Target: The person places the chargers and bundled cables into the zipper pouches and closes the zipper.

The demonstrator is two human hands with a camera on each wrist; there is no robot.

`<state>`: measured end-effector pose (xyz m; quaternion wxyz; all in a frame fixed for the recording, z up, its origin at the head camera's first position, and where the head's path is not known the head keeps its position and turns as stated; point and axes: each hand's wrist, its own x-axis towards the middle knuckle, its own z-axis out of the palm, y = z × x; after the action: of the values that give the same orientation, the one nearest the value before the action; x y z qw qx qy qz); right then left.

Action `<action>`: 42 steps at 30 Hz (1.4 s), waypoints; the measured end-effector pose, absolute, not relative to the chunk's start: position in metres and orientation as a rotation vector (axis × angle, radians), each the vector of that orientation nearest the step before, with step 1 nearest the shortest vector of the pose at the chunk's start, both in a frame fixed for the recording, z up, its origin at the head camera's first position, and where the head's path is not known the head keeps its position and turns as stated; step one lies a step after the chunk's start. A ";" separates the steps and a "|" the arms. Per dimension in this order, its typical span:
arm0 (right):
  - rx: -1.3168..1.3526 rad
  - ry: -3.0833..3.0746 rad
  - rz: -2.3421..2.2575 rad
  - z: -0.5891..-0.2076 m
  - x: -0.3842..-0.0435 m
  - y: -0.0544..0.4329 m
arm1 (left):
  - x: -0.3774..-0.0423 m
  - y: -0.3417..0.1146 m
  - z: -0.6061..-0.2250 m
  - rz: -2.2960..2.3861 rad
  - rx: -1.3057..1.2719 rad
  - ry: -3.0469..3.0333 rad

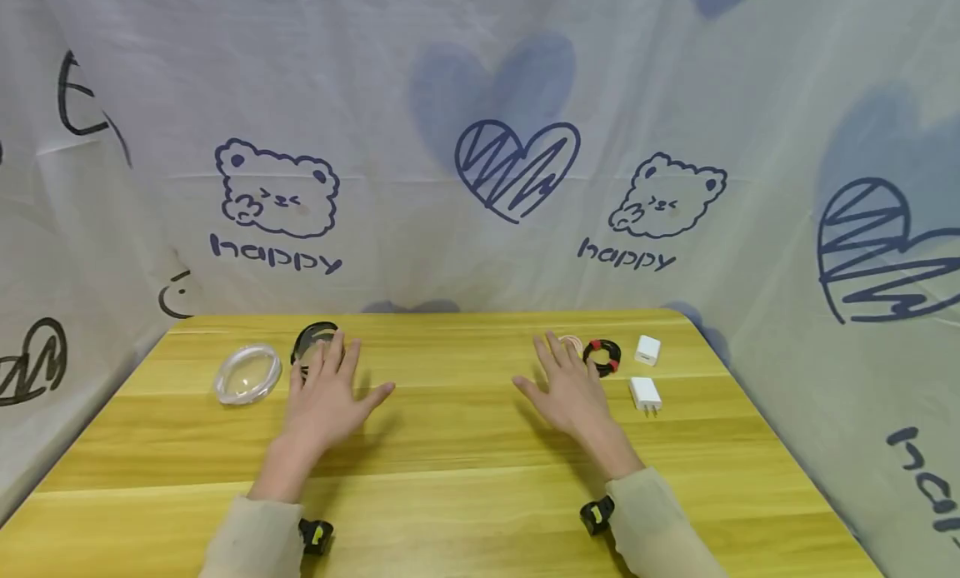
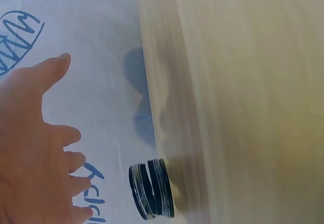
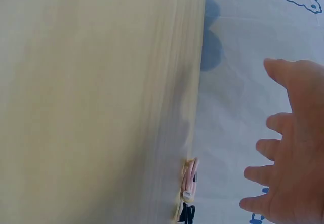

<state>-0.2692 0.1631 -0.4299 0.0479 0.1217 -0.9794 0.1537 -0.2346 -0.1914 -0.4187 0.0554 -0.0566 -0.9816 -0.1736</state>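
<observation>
My left hand [image 1: 326, 407] hovers over the left part of the table with straight, spread fingers, holding nothing. Its fingertips overlap a black ring-shaped coil [image 1: 302, 342] in the head view; the left wrist view shows this black banded coil [image 2: 161, 188] beyond the fingers. Farther left lies a clear, whitish coil [image 1: 223, 384]. On the other side my right hand [image 1: 576, 399] is also spread and holds nothing. Close to its fingertips are a pale pink cable [image 1: 574, 342] and a black coiled cable [image 1: 606, 372] with red ties. The right wrist view shows the pink cable bundle [image 3: 189, 178].
Two white plug adapters, one farther back [image 1: 647, 350] and one nearer with its prongs showing [image 1: 645, 392], lie at the right. The wood-grain table [image 1: 450, 428] ends at a printed white cloth [image 1: 390, 220] behind and at both sides.
</observation>
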 end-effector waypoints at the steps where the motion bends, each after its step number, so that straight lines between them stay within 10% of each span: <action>1: 0.379 -2.970 0.490 -0.430 -0.269 0.163 | -0.234 -0.194 -0.419 -0.531 -0.169 -2.983; 42: 0.896 -2.886 1.055 -0.437 -0.317 0.047 | -0.305 -0.282 -0.423 -0.307 -0.365 -3.134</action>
<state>-0.3170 0.0466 -0.4375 -0.0295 0.2799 -0.9013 0.3294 -0.3047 -0.2816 -0.4226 -0.0141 -0.1153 -0.9885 -0.0968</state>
